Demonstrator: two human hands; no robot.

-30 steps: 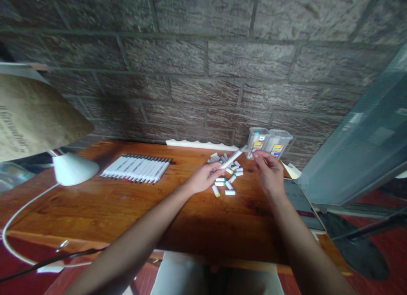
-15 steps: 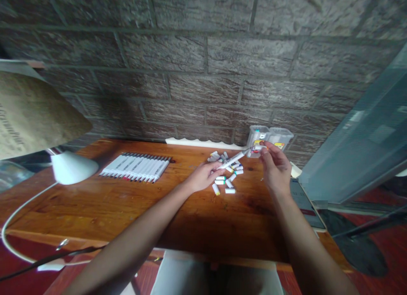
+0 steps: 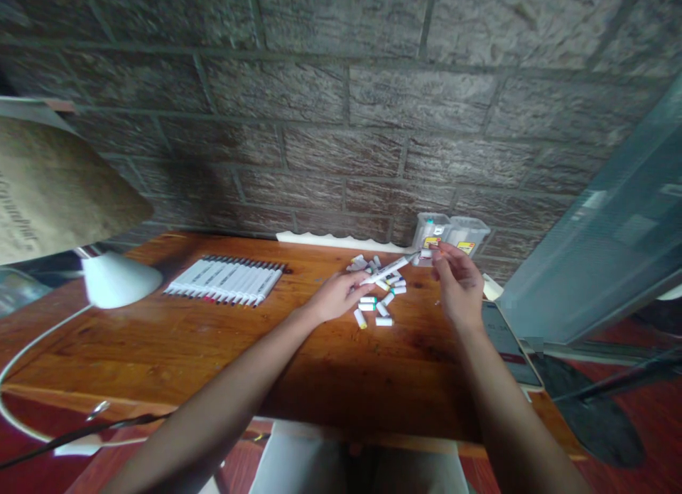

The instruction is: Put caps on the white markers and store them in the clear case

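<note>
My left hand (image 3: 339, 295) is closed around a white marker (image 3: 391, 268), whose dark tip end points up to the right. In my right hand (image 3: 459, 277), pinched between the fingers, is a white marker cap (image 3: 427, 254) with a bit of orange at its end. The cap is right at the marker's tip; whether they touch I cannot tell. Several loose white caps (image 3: 384, 322) with coloured ends lie scattered on the wooden desk beneath the marker. A row of white markers (image 3: 224, 281) lies side by side to the left.
Two clear plastic boxes (image 3: 467, 231) stand against the brick wall, behind my right hand. A tablet (image 3: 511, 345) lies at the desk's right edge. On the left stands a lamp (image 3: 120, 279) with a brown shade. A white wavy strip (image 3: 341, 243) runs along the wall.
My right hand has moved slightly down and left, bringing the cap to the marker's tip. My left hand keeps its hold on the marker, nearly still.
</note>
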